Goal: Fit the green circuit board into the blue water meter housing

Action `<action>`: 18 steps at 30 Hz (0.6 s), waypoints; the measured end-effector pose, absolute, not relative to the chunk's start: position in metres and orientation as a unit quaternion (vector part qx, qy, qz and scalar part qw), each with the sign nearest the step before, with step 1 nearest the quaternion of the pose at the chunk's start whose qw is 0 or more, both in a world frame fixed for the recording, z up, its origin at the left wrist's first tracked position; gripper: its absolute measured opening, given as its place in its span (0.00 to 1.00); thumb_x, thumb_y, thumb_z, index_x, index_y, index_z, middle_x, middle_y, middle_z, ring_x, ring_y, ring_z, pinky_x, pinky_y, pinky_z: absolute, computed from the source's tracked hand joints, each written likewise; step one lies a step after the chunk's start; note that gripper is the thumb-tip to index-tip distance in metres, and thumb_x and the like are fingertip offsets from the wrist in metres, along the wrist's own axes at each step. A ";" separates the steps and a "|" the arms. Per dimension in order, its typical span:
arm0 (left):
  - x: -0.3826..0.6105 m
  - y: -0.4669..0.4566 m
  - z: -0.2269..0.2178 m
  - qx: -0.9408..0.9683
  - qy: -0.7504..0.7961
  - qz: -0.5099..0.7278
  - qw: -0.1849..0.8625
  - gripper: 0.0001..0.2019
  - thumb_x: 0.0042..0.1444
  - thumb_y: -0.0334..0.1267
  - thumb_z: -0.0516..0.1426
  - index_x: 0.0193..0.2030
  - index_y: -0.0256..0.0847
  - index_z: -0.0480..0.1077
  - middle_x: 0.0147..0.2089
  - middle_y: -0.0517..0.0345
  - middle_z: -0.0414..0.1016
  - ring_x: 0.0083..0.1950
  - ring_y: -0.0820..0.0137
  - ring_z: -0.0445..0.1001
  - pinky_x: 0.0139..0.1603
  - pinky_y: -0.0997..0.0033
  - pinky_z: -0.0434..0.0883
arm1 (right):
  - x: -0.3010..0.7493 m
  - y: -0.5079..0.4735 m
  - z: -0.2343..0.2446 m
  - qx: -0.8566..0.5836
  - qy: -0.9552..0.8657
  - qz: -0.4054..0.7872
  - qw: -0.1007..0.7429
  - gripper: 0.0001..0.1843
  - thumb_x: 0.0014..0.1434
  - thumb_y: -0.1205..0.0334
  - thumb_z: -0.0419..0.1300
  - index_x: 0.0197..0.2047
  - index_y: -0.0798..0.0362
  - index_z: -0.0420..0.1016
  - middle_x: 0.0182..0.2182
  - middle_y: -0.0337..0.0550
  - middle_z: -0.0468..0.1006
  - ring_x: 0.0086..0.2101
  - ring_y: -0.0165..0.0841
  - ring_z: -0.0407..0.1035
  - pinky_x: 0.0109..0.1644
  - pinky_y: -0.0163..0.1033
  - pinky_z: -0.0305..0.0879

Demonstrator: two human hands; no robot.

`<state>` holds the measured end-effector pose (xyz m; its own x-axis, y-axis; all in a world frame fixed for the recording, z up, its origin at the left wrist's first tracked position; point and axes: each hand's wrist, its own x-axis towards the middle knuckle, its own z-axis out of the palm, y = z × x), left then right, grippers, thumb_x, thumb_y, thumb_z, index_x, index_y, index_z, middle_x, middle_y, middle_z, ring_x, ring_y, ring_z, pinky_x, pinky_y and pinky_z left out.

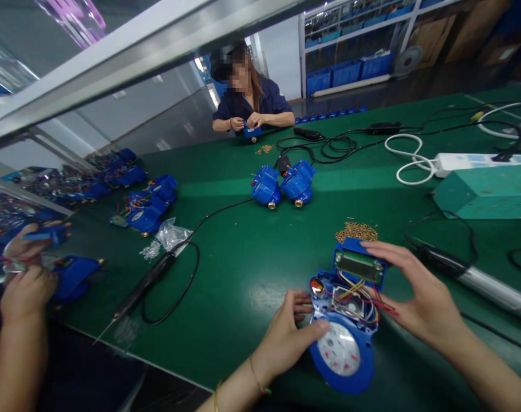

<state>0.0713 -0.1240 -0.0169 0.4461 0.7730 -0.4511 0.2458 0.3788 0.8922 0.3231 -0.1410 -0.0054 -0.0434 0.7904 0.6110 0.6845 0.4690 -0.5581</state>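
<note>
Left hand [286, 335]: I'm gripping the meter [346, 320] at its left side, thumb resting on the white dial, fingers curled against the body.
Right hand [419, 297]: I'm holding the raised lid [358, 260], fingers spread along its top edge.
Meter: lying near the bench's [243, 269] near edge, opened.
Progress: wires [359, 292] are showing, lid not closed yet; looks mid-assembly.
Around: screws [355, 232] piled just behind; screwdriver [470, 277] lying right; two meters [283, 184] mid-bench.
Others: people working at the far and left edges.

Bare tabletop [243, 269] is lying open left of my left hand [286, 337]; a screw pile [356, 232] and electric screwdriver [470, 274] are crowding my right hand [423, 303].
</note>
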 end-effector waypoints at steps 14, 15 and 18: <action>0.126 -0.098 0.022 0.625 0.471 0.344 0.519 0.03 0.51 0.40 0.67 0.27 0.47 0.81 0.48 0.54 0.79 0.56 0.56 0.71 0.61 0.53 0.62 | 0.301 -0.158 -0.027 -0.491 -0.664 -0.034 0.563 0.40 0.56 0.72 0.69 0.68 0.45 0.60 0.59 0.48 0.71 0.55 0.44 0.69 0.56 0.51 0.68; 0.130 -0.098 0.022 0.614 0.479 0.343 0.525 0.05 0.49 0.39 0.68 0.25 0.47 0.80 0.47 0.54 0.79 0.56 0.55 0.71 0.60 0.53 0.62 | 0.301 -0.158 -0.026 -0.490 -0.667 -0.038 0.559 0.40 0.57 0.72 0.68 0.68 0.44 0.60 0.60 0.48 0.70 0.55 0.43 0.69 0.56 0.50 0.68; 0.139 -0.100 0.021 0.581 0.489 0.349 0.549 0.07 0.46 0.38 0.69 0.21 0.45 0.77 0.46 0.53 0.80 0.55 0.55 0.72 0.60 0.53 0.63 | 0.301 -0.159 -0.027 -0.504 -0.675 -0.052 0.537 0.39 0.59 0.70 0.67 0.69 0.42 0.59 0.61 0.46 0.69 0.54 0.43 0.70 0.52 0.48 0.70</action>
<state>0.1386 -0.1000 0.0205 0.2781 0.9517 -0.1302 0.1854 0.0798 0.9794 0.3009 -0.1590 -0.0270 0.0833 0.6243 0.7767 0.7354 0.4875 -0.4707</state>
